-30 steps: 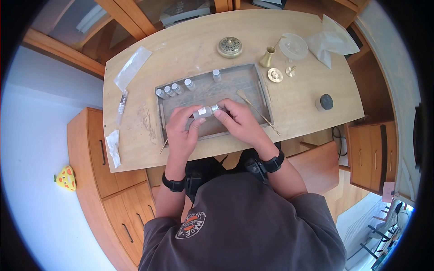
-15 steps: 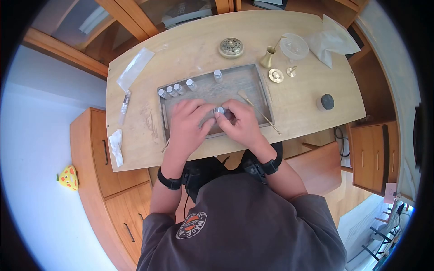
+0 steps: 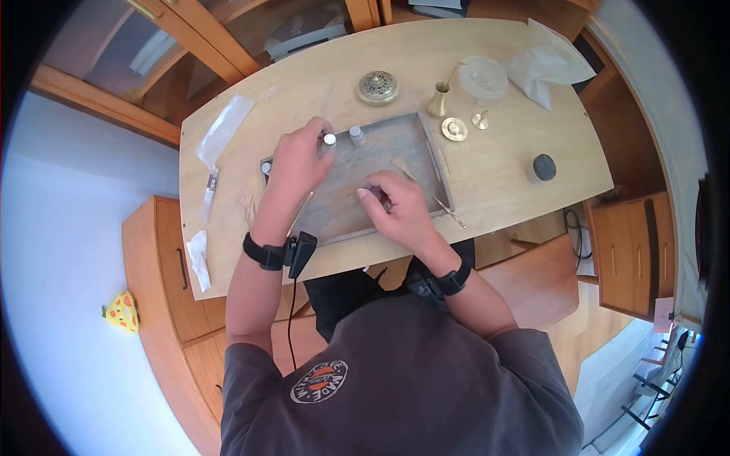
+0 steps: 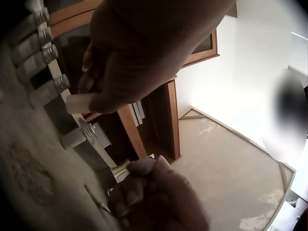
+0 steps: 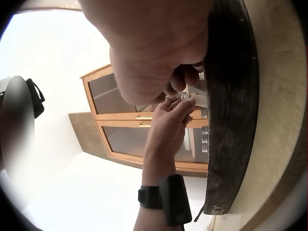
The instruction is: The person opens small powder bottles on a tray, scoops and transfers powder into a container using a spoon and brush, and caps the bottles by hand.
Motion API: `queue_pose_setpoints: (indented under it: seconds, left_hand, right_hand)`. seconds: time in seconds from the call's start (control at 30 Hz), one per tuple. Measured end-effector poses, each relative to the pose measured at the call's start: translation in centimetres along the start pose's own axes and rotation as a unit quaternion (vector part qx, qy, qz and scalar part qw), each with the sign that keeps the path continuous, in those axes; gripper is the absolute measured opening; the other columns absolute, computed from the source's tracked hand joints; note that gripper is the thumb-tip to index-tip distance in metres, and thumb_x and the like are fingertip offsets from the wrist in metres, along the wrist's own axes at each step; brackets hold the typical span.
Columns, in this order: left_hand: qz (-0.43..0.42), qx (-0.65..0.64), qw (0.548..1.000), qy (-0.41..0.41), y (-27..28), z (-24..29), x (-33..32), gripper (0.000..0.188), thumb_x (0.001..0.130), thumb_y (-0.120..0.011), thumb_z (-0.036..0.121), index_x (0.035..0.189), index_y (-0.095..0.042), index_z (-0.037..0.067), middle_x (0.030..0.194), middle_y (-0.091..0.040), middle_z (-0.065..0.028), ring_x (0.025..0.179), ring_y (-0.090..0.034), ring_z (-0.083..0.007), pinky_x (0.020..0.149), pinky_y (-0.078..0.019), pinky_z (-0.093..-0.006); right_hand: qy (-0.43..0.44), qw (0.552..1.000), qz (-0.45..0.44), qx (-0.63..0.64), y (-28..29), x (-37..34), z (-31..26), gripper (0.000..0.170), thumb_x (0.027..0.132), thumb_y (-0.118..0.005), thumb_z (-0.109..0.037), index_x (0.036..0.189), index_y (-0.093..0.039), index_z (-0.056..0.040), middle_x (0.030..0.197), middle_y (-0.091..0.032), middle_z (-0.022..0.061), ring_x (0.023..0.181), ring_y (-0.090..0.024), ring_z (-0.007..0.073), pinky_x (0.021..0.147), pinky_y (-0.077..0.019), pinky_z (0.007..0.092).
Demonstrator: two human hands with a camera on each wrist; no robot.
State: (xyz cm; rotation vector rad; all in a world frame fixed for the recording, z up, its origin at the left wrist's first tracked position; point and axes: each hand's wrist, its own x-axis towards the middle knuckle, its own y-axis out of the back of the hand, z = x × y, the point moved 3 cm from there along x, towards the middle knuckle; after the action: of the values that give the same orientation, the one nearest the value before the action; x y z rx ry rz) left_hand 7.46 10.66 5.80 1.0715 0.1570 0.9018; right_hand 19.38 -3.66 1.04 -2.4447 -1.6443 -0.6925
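Observation:
My left hand is over the back left of the grey wooden tray, gripping a small bottle with a pale cap. In the left wrist view, the thumb and fingers of that hand pinch the bottle beside several standing bottles. Another capped bottle stands just to the right, against the tray's back side. Over the tray's middle, my right hand hangs with loosely curled fingers and no visible object; a brush lies nearby across the tray's right side.
Behind the tray is a pierced metal pot. To the right are a brass vase, a brass disc, a glass dish and a dark-lidded jar. A clear sleeve and crumpled tissue lie left.
The bottle has moved back and left in my left hand, toward the tray's rear row. My right hand has let go of it and stays over the tray's middle.

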Motion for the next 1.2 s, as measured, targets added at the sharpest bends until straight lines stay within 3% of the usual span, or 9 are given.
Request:
queue_pose_setpoints:
  seconds: [0.1,0.17,0.5,0.57,0.6,0.67,1.1,1.17,1.2]
  left_hand:
    - [-0.013,0.023,1.000,-0.002,-0.7,-0.6,0.8,0.022,0.073,-0.070,0.003,0.094,-0.062,0.002,0.082,-0.066,-0.0142,0.078,-0.067,-0.0275,0.070,-0.0529,-0.0343]
    - [-0.020,0.040,0.999,-0.011,-1.0,-1.0,1.0,0.022,0.073,-0.072,0.003,0.093,-0.062,0.002,0.081,-0.066,-0.0141,0.077,-0.067,-0.0273,0.069,-0.0531,-0.0339]
    - [-0.024,0.136,0.989,-0.044,-1.5,-0.8,1.3,0.029,0.065,-0.082,0.014,0.089,-0.067,0.011,0.080,-0.069,-0.0044,0.083,-0.062,-0.0244,0.079,-0.0424,-0.0379]
    - [-0.027,0.139,0.989,-0.044,-1.6,-0.7,1.3,0.029,0.065,-0.082,0.014,0.089,-0.067,0.011,0.080,-0.069,-0.0045,0.083,-0.062,-0.0246,0.079,-0.0427,-0.0379]
    - [-0.024,0.142,0.988,-0.046,-1.6,-0.6,1.3,0.028,0.065,-0.081,0.013,0.090,-0.067,0.011,0.080,-0.069,-0.0044,0.084,-0.062,-0.0247,0.079,-0.0426,-0.0381]
    - [-0.022,0.145,0.988,-0.049,-1.6,-0.5,1.4,0.028,0.066,-0.081,0.013,0.090,-0.068,0.011,0.080,-0.069,-0.0043,0.085,-0.062,-0.0247,0.080,-0.0424,-0.0382]
    - [-0.015,0.173,0.984,-0.049,-1.2,0.3,1.5,0.033,0.064,-0.081,0.015,0.095,-0.069,0.011,0.090,-0.067,-0.0054,0.092,-0.059,-0.0269,0.081,-0.0413,-0.0397]
    - [0.008,0.160,0.985,-0.059,-1.2,0.6,1.6,0.035,0.064,-0.081,0.016,0.096,-0.069,0.011,0.094,-0.066,-0.0055,0.094,-0.058,-0.0272,0.082,-0.0410,-0.0398]
    - [0.007,0.151,0.986,-0.068,-1.4,0.7,1.8,0.036,0.064,-0.082,0.017,0.097,-0.069,0.011,0.096,-0.065,-0.0053,0.095,-0.057,-0.0274,0.083,-0.0408,-0.0399]
  right_hand:
    - [-0.006,1.000,0.001,0.004,0.1,0.0,0.1,0.009,0.084,-0.065,-0.006,0.088,-0.061,0.0018,0.074,-0.058,0.0123,0.059,-0.055,0.0231,0.054,-0.0440,0.0321]
    - [0.011,1.000,-0.013,-0.006,0.0,-0.1,0.3,0.006,0.087,-0.062,-0.004,0.091,-0.062,0.0015,0.073,-0.057,0.0073,0.060,-0.052,0.0127,0.054,-0.0422,0.0257]
    - [0.017,1.000,-0.014,0.008,0.1,0.1,0.1,0.005,0.088,-0.061,-0.003,0.090,-0.062,0.0014,0.075,-0.057,0.0078,0.060,-0.053,0.0138,0.054,-0.0427,0.0263]
    - [-0.015,1.000,-0.020,0.016,0.1,0.1,0.0,0.005,0.083,-0.062,-0.002,0.087,-0.061,0.0018,0.074,-0.058,0.0141,0.064,-0.057,0.0289,0.058,-0.0451,0.0359]
    - [-0.016,1.000,-0.020,0.016,0.1,0.1,0.1,0.005,0.083,-0.062,-0.002,0.087,-0.061,0.0018,0.074,-0.058,0.0141,0.064,-0.057,0.0289,0.058,-0.0451,0.0359]
    - [0.018,1.000,-0.013,0.012,0.1,0.1,0.2,0.005,0.088,-0.060,-0.002,0.090,-0.061,0.0015,0.075,-0.058,0.0082,0.060,-0.054,0.0143,0.055,-0.0434,0.0266]
    - [0.023,1.000,-0.013,0.004,0.1,0.2,0.0,0.004,0.087,-0.060,-0.002,0.089,-0.061,0.0017,0.074,-0.058,0.0088,0.059,-0.053,0.0155,0.054,-0.0427,0.0272]
    - [-0.006,1.000,-0.014,0.019,0.0,0.2,0.0,0.005,0.082,-0.061,-0.001,0.087,-0.061,0.0019,0.073,-0.058,0.0140,0.061,-0.055,0.0279,0.056,-0.0438,0.0356]
    - [-0.005,1.000,-0.015,0.019,0.0,0.2,0.0,0.005,0.082,-0.061,-0.001,0.087,-0.061,0.0019,0.073,-0.058,0.0140,0.061,-0.055,0.0279,0.056,-0.0438,0.0356]
